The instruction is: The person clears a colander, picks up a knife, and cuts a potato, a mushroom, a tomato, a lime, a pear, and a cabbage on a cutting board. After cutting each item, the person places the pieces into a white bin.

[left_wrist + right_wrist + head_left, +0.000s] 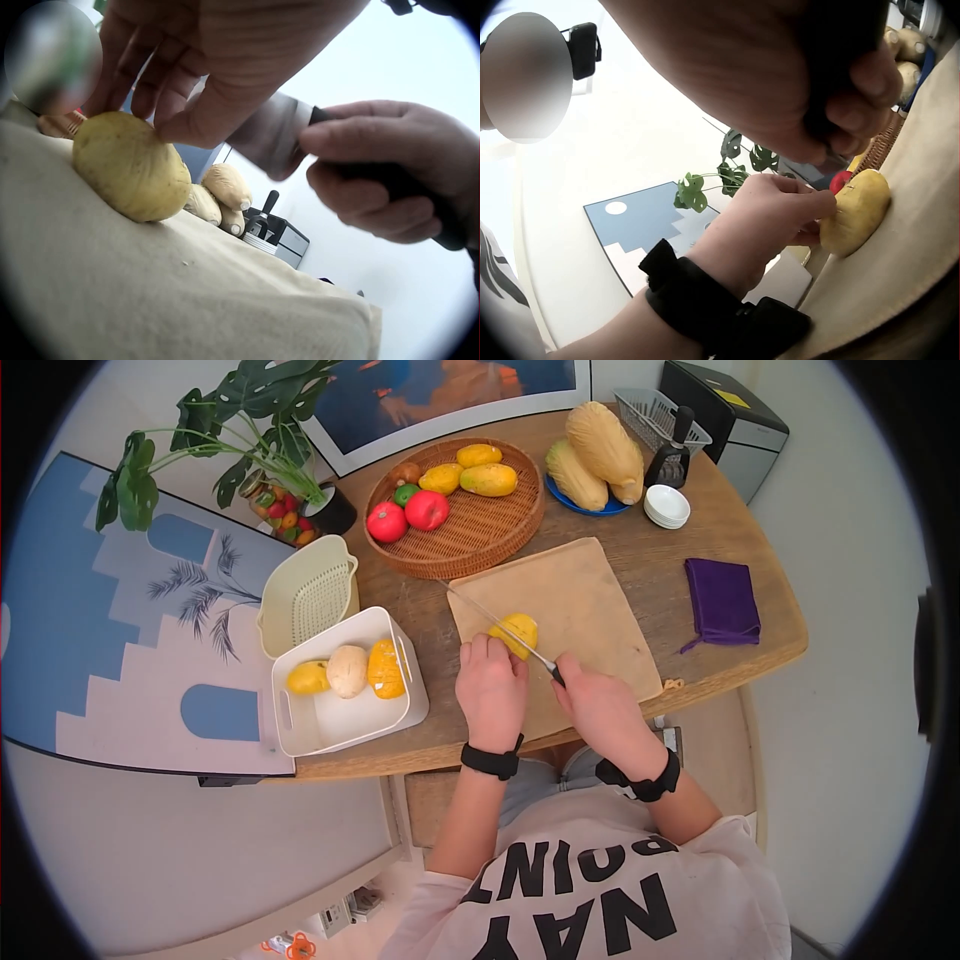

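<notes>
A yellow, oval potato (pixel 521 626) lies on the wooden cutting board (pixel 590 600). My left hand (pixel 493 695) holds it, thumb and fingertips set on its upper side in the left wrist view. With its fingers curled round the black handle, my right hand (pixel 603 715) grips a knife (pixel 478 607). From the head, the long blade overlaps the potato beside the left fingers. The left wrist view shows the broad blade partly hidden behind the left hand, above the board. Short marks show on the potato (pixel 859 214) in the right wrist view.
Left of the board stands a white box (pixel 345 735) with produce, beside a pale green colander (pixel 310 595). A wicker tray (pixel 490 530) holds produce behind. Toward the right are a blue plate (pixel 607 510) of pale gourds, white bowls (pixel 667 507) and a purple cloth (pixel 722 602).
</notes>
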